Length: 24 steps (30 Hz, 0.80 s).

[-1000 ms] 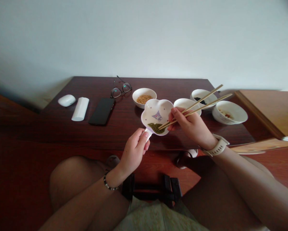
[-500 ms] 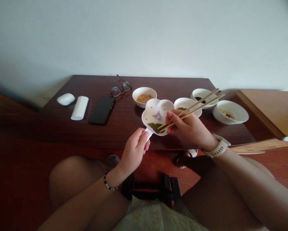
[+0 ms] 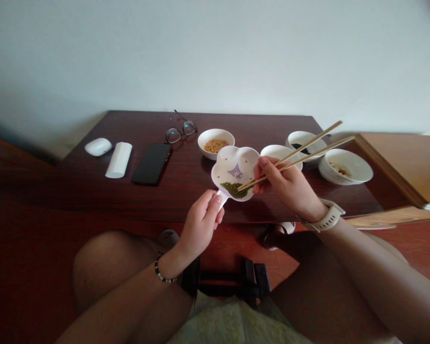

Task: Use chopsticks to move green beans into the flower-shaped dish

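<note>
My left hand [image 3: 200,224] is closed on the short handle of a white flower-shaped dish [image 3: 232,165] with a purple cartoon figure, held tilted above the near table edge. A heap of small green beans [image 3: 234,189] lies at the dish's low side. My right hand [image 3: 290,186], with a white watch at the wrist, grips a pair of wooden chopsticks [image 3: 301,153]. Their tips rest at the green beans in the dish.
On the dark wooden table [image 3: 171,191] stand a bowl of yellow beans [image 3: 215,142] and three more white bowls [image 3: 346,166] to the right. Glasses [image 3: 181,131], a black phone [image 3: 152,164], a white tube [image 3: 119,159] and a white case [image 3: 98,146] lie at the left. A lighter wooden board [image 3: 401,167] is at the right.
My right hand drew back slightly to the right and the chopsticks' far ends rose; their tips stay at the green beans. The left hand and dish barely moved.
</note>
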Available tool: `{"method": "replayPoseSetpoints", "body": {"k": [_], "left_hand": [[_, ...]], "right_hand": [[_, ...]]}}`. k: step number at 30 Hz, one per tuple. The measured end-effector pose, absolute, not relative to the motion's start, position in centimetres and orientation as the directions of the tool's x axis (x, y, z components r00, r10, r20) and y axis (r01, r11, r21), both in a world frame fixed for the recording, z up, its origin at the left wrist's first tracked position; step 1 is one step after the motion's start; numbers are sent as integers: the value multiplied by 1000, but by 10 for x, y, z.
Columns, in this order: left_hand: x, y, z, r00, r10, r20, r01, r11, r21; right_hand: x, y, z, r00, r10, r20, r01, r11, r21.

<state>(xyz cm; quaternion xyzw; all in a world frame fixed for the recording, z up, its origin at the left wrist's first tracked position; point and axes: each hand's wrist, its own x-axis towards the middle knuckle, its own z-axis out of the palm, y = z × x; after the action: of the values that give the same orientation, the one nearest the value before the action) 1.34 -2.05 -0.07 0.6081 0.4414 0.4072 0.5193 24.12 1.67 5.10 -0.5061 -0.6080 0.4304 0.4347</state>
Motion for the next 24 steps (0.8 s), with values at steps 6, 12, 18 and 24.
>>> {"method": "replayPoseSetpoints", "body": {"k": [6, 12, 18, 24], "left_hand": [[14, -21, 0, 276, 961, 29, 104, -60, 993], [14, -21, 0, 281, 959, 26, 108, -58, 992], [13, -21, 0, 275, 961, 22, 106, -53, 993], [13, -21, 0, 273, 962, 24, 108, -56, 993]], "right_hand": [[246, 20, 50, -222, 972, 78, 302, 144, -942], [244, 16, 54, -209, 978, 10, 249, 63, -967], [251, 14, 71, -121, 993, 9, 255, 40, -966], [274, 17, 77, -131, 990, 53, 286, 89, -954]]}}
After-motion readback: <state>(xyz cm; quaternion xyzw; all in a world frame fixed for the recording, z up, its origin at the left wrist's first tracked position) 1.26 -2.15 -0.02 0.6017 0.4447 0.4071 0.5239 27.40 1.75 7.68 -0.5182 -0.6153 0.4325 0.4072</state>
